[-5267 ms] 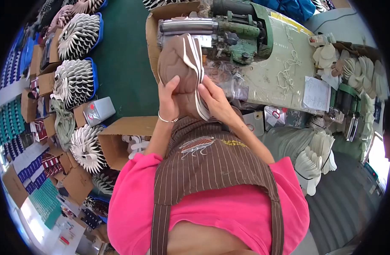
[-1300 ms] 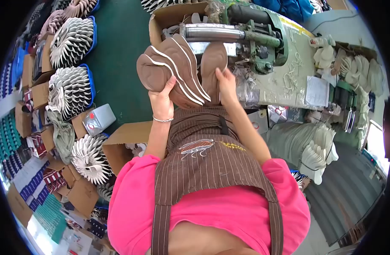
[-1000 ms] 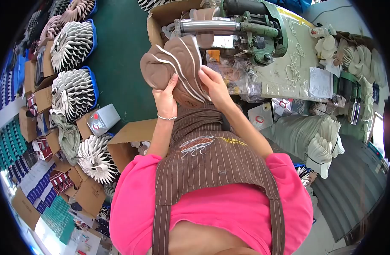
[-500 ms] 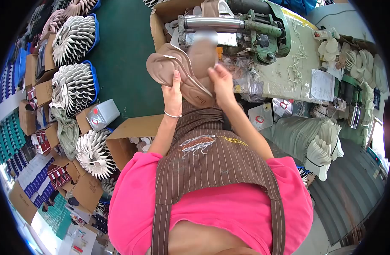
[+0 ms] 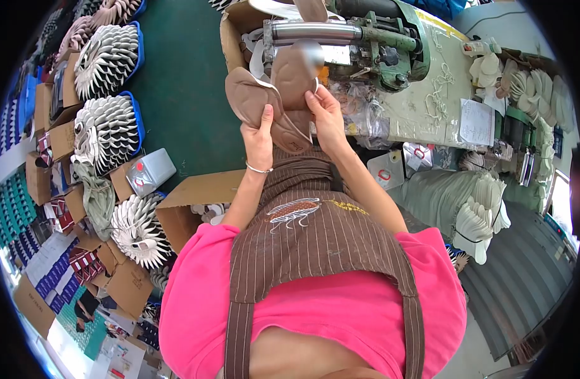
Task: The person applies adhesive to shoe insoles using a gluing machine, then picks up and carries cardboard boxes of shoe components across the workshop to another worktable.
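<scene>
Worktop, pale and cluttered, runs off to our right; largest thing about us. Next the apron, brown with pale stripes, over a pink top. On the worktop stands the green machine, and at its left an open cardboard box. Between box and machine we note the metal roller, lying crosswise, with a brown strip just beyond it.

In front of the roller, between it and our apron, we have the brown insoles. Insole stack fans out to the left, pale edges showing, lettering near the lower end; we cannot count the layers. The right-side insole leans away from it, upper end by the roller, a bright patch there; we cannot tell whether it touches the metal. Lower parts of both overlap.

Left hand is closed on the insole stack: thumb straight along the upper face, fingers hidden beneath. Right hand pinches the right-side insole at its right edge, thumb and fingertips drawn close together, other fingers curled, palm partly open. Smallest: a thin pale bracelet on our left wrist.
</scene>
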A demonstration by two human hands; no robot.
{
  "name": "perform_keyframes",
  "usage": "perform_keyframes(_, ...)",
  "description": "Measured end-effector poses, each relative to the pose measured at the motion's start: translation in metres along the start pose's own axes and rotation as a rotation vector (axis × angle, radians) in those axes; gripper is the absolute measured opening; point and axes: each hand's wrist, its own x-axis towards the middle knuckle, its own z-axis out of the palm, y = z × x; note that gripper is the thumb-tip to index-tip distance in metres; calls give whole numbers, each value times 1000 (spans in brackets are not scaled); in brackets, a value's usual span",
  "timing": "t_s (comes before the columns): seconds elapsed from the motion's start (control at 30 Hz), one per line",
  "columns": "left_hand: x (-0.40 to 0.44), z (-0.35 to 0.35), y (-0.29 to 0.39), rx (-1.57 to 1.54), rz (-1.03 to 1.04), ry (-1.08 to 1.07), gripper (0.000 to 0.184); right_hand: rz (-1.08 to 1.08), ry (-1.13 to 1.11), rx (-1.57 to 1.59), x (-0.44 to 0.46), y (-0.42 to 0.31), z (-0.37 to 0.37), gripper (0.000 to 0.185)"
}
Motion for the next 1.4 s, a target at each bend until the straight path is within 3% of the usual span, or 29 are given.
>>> perform_keyframes(0.17, 11, -18, 5, -97, -102, 51, 24, -49, 152, -164, 37, 30, -38, 21)
perform_keyframes(0.3, 12, -24, 5, -59, -134, 22, 27, -185, 269, -309, 61, 8, -23, 22)
perform_keyframes(0.4, 9, -10, 5, -42, -158, -14, 31, 19, 96, -386, 54, 0, -18, 26)
perform_keyframes(0.43, 9, -6, 4, -10, -204, -79, 37, 163, 83, -224, 38, -6, -7, 31)
perform_keyframes(0.53, 8, 13, -5, 95, -195, -206, 49, 245, -146, -488, -9, -19, -1, 41)
perform_keyframes(0.57, 9, 17, -17, 175, -132, -182, 51, 199, -125, -402, -17, -18, -7, 39)
perform_keyframes(0.6, 11, 16, -17, 320, -49, -333, 51, 151, -103, -316, -23, -15, -18, 37)
perform_keyframes(0.67, 8, 34, -6, 687, 319, -248, 49, 104, -65, -231, -34, -26, -45, 39)
perform_keyframes(0.73, 24, 43, 9, 765, 472, -185, 49, 13, -26, -348, -45, -44, -86, 38)
perform_keyframes(0.83, 67, 58, 35, 880, 599, -123, 60, 20, 177, -285, -64, -75, -162, 35)
perform_keyframes(0.93, 112, 86, 58, 1072, 732, -147, 67, -183, 399, -266, -70, -109, -244, 37)
perform_keyframes(1.03, 168, 110, 57, 1319, 763, -234, 76, -274, 425, -201, -59, -181, -290, 41)
perform_keyframes(1.13, 230, 127, 33, 1437, 639, -508, 81, -324, 666, -467, -17, -248, -349, 45)
perform_keyframes(1.2, 267, 140, 14, 1568, 485, -740, 81, -347, 903, -613, 34, -290, -438, 63)
perform_keyframes(1.23, 278, 147, 4, 1625, 353, -781, 79, -397, 846, -528, 44, -324, -452, 64)
perform_keyframes(1.3, 299, 169, -7, 1381, 67, -975, 72, -528, 908, -343, 72, -375, -497, 62)
perform_keyframes(1.33, 306, 176, -15, 1264, -43, -1038, 70, -609, 1028, -238, 88, -386, -527, 61)
perform_keyframes(1.4, 311, 193, -22, 1222, -212, -1068, 67, -557, 1192, -179, 101, -385, -557, 47)
